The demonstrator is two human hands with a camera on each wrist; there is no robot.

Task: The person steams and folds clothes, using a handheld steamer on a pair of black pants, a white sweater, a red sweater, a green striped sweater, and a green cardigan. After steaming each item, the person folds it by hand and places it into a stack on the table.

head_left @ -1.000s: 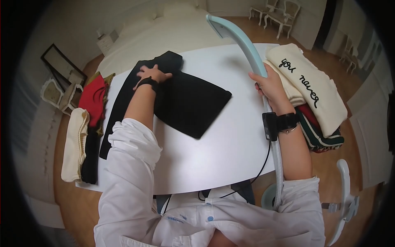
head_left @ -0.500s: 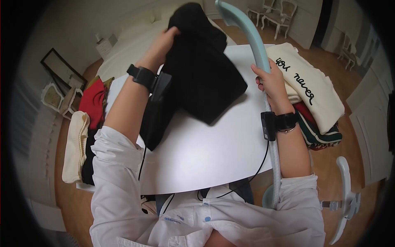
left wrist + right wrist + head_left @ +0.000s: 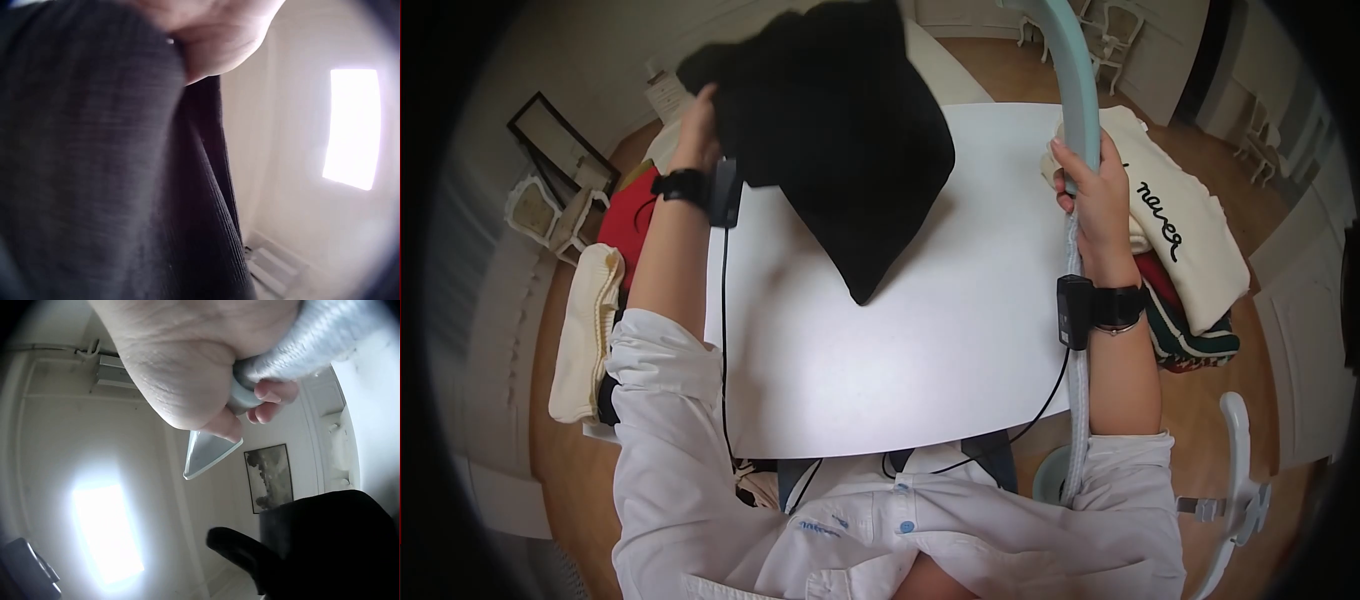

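Observation:
A black garment [image 3: 830, 130] is lifted above the white table [image 3: 880, 390], one corner hanging down over the tabletop. My left hand [image 3: 698, 130] grips the garment's left edge; in the left wrist view the dark cloth [image 3: 94, 150] fills the left side beside the hand [image 3: 219, 37]. Upright at the table's right side is a pale blue curved handle [image 3: 1077, 90] with a grey hose [image 3: 1078, 400] below it. My right hand [image 3: 1105, 205] is wrapped round that handle, as the right wrist view also has it, with the fingers [image 3: 269, 403] curled round.
Folded clothes lie at the right edge, a cream sweater with black lettering [image 3: 1175, 230] on top. At the left edge are a red garment [image 3: 630, 220] and a cream knit [image 3: 585, 335]. Chairs, a mirror [image 3: 560, 140] and a stand [image 3: 1240, 500] are on the floor.
My left hand has taken hold of the black garment, raised it off the table and swung leftward with it. My right hand has moved slightly right with the handle.

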